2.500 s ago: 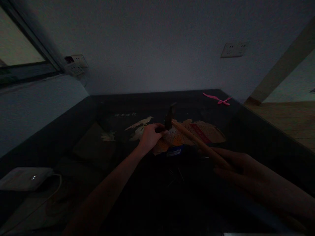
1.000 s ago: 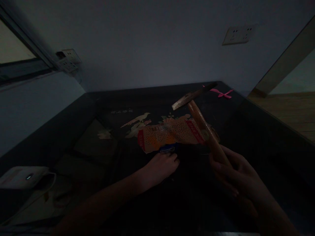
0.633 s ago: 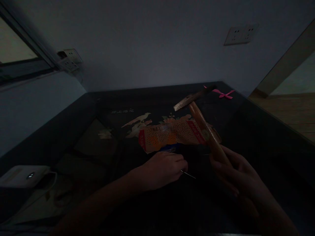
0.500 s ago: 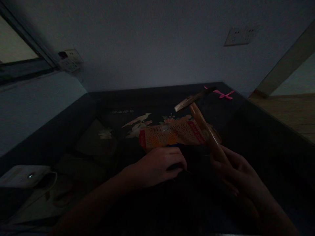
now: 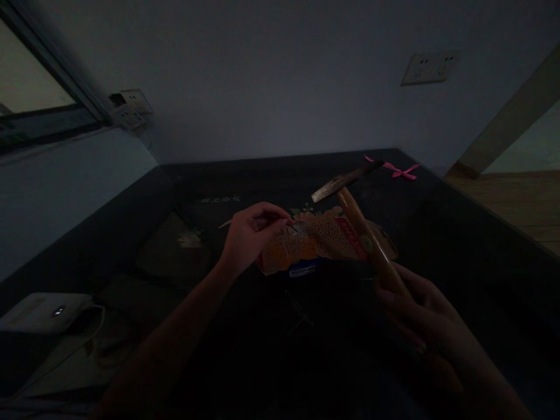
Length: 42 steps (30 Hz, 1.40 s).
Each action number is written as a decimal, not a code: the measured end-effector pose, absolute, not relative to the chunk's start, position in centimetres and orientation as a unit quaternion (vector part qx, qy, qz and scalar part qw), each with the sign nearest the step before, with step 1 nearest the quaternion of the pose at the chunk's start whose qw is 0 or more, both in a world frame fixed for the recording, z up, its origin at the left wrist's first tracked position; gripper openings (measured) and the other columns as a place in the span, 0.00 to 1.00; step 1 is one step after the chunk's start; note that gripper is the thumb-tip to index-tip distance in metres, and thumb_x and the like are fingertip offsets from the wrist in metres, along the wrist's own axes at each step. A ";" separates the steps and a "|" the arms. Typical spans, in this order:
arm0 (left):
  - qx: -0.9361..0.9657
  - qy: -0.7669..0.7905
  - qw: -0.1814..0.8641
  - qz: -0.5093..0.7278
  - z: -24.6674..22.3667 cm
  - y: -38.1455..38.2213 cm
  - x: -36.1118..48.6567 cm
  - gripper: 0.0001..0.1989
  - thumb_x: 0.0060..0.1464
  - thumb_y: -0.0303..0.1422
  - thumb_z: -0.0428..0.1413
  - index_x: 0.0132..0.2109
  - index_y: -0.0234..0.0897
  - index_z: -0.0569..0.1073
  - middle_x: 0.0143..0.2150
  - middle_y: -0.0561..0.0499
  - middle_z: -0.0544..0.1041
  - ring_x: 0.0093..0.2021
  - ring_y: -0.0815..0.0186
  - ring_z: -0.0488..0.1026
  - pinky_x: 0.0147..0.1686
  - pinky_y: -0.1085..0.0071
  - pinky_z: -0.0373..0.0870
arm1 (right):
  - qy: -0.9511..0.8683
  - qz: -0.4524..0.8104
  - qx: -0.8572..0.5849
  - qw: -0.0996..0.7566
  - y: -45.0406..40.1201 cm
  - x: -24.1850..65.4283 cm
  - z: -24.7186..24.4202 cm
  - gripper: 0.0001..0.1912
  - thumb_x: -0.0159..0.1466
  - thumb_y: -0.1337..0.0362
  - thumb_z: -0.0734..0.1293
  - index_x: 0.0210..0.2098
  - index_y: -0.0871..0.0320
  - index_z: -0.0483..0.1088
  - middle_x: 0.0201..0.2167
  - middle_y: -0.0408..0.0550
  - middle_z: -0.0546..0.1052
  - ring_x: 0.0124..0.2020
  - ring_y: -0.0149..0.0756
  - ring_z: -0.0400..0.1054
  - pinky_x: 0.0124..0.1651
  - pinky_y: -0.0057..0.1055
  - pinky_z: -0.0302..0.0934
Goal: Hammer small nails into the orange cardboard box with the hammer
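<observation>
My right hand [image 5: 420, 303] grips the wooden handle of a hammer [image 5: 361, 221], its metal head raised to the upper left over the dark table. A speckled orange-and-red packet [image 5: 324, 236] lies on the table behind the hammer handle. At the packet's left part is my left hand [image 5: 258, 233], fingers pinched; whatever may be between the fingertips is too small to make out. Several thin nail-like pieces [image 5: 300, 312] lie on the dark surface in front of the packet. A blue label [image 5: 303, 269] shows below the packet's front edge.
A pink ribbon bow [image 5: 402, 172] lies at the table's back right. On the left is a white device [image 5: 48, 312] with a cable. Wall sockets [image 5: 431, 67] are above the table, which has a raised dark edge [image 5: 271, 166] against the wall.
My left hand has moved up and left, from in front of the packet onto its left part, uncovering the thin pieces and blue label. My right hand and the hammer have hardly moved.
</observation>
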<state>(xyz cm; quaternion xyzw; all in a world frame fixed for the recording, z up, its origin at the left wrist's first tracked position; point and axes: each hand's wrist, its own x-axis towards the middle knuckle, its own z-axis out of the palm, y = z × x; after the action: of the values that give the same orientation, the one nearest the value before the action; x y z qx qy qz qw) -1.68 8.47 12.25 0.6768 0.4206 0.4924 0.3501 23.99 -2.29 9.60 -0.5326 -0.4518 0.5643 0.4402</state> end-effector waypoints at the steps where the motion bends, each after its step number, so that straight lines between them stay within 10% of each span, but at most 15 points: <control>1: 0.675 0.430 0.333 0.499 11.9 8.8 -1.5 0.04 0.52 0.30 0.58 0.36 0.35 0.74 0.35 0.49 0.80 0.37 0.65 0.78 0.41 0.69 0.75 | -0.452 0.562 -0.533 0.443 -2.3 24.0 9.6 0.17 0.57 0.55 0.71 0.41 0.56 0.68 0.17 0.34 0.61 0.11 0.19 0.46 0.10 0.17 0.42; 16: 0.780 0.430 0.103 0.444 9.6 10.4 -1.0 0.03 0.54 0.28 0.57 0.36 0.37 0.76 0.36 0.52 0.80 0.37 0.68 0.76 0.41 0.72 0.72 | -0.445 0.593 -0.517 0.428 -2.2 24.2 9.5 0.27 0.56 0.54 0.71 0.53 0.55 0.67 0.20 0.36 0.65 0.10 0.18 0.47 0.09 0.16 0.45; 42: 0.745 0.442 0.242 0.437 7.7 11.1 -1.0 0.06 0.51 0.26 0.58 0.39 0.37 0.73 0.35 0.52 0.79 0.37 0.66 0.77 0.42 0.68 0.74 | -0.525 0.505 -0.570 0.382 -1.8 24.8 11.5 0.32 0.54 0.52 0.72 0.57 0.54 0.68 0.22 0.38 0.67 0.15 0.26 0.59 0.12 0.19 0.55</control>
<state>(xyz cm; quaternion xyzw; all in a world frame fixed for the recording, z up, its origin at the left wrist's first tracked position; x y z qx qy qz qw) -0.98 11.15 7.66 0.7452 0.4418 0.4369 0.2420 24.76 -1.83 11.54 -0.5695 -0.5248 0.5046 0.3816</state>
